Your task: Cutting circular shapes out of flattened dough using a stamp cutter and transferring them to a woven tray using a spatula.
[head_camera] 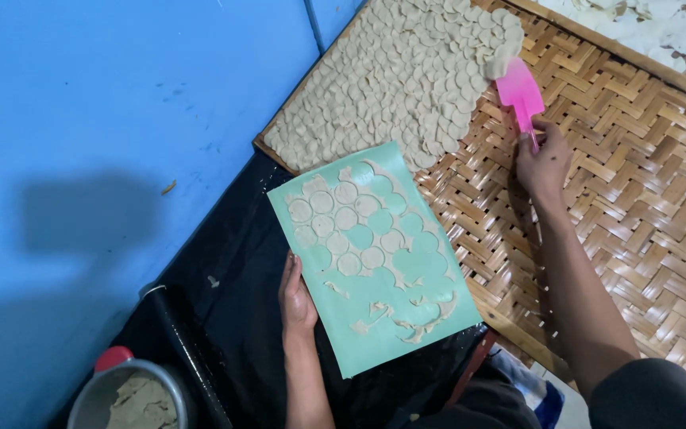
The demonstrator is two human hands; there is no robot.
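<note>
- A metal pot (132,393) of dough scraps with a red-knobbed handle sits at the lower left, on black sheeting.
- The left hand (296,298) grips the edge of the mint-green sheet (375,254), tilting its cut dough discs toward the tray.
- The right hand (544,159) closes round a pink spatula (520,94), its blade touching the spread discs (406,79) on the woven bamboo tray (621,159) (no labels visible anywhere).

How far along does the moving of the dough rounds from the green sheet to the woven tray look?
Done: many dough rounds cover the woven tray's far corner. In hand: the right hand holds a pink spatula at the pile's edge; the left hand steadies the green sheet. Left: about a dozen rounds there.
</note>
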